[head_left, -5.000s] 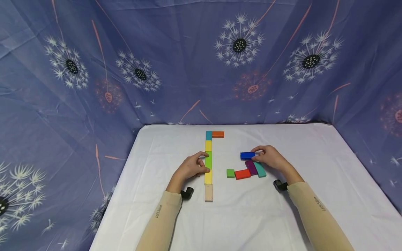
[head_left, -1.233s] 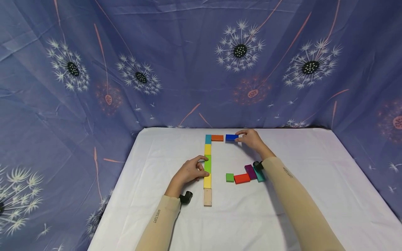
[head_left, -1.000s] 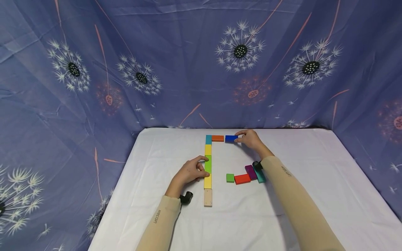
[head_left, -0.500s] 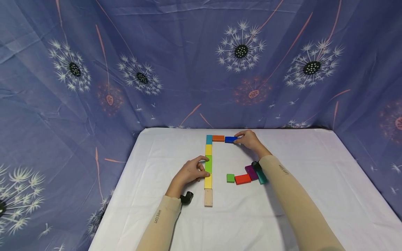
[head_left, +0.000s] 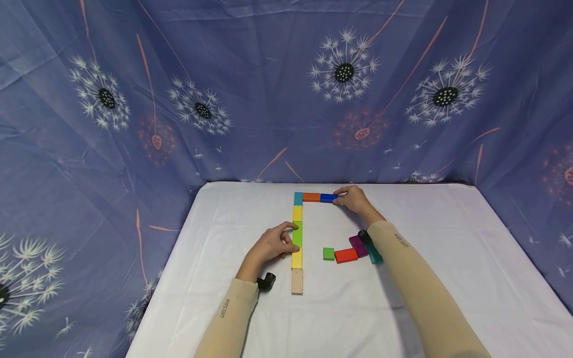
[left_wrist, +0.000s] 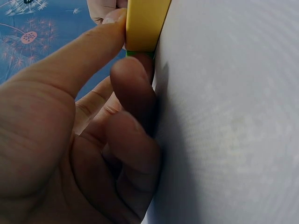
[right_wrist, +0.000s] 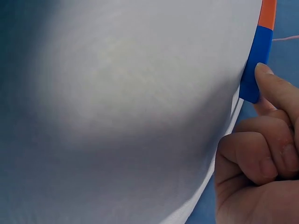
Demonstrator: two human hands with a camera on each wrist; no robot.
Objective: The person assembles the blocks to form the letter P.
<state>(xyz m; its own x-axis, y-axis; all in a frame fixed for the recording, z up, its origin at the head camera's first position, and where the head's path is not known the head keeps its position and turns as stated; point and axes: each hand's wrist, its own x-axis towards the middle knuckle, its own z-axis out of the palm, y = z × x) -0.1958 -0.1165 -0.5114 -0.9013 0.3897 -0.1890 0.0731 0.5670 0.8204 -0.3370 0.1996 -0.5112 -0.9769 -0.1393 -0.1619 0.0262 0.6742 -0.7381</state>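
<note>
In the head view, my right hand [head_left: 355,199] pinches the right end of a dark blue block [head_left: 328,198] between thumb and forefinger. The block's left end meets an orange block [head_left: 311,197], which adjoins a light blue block [head_left: 298,198]. Below that runs a column: a yellow block [head_left: 297,213], a long green block [head_left: 297,233], another yellow block [head_left: 297,258] and a plain wood block [head_left: 297,282]. My left hand [head_left: 270,244] rests against the column, forefinger on the green block, thumb at the green-yellow joint. In the left wrist view, the thumb touches the yellow block [left_wrist: 145,25].
Right of the column lie a small green block [head_left: 329,254], a red block [head_left: 346,255], a purple block [head_left: 357,246] and a teal block [head_left: 373,252], partly covered by the right forearm. A white cloth [head_left: 331,318] covers the table; patterned curtains hang behind and beside it.
My right hand has carried the dark blue block from beside the purple block to the far row, then slid it left until it met the orange block. The left hand stays at the column.
</note>
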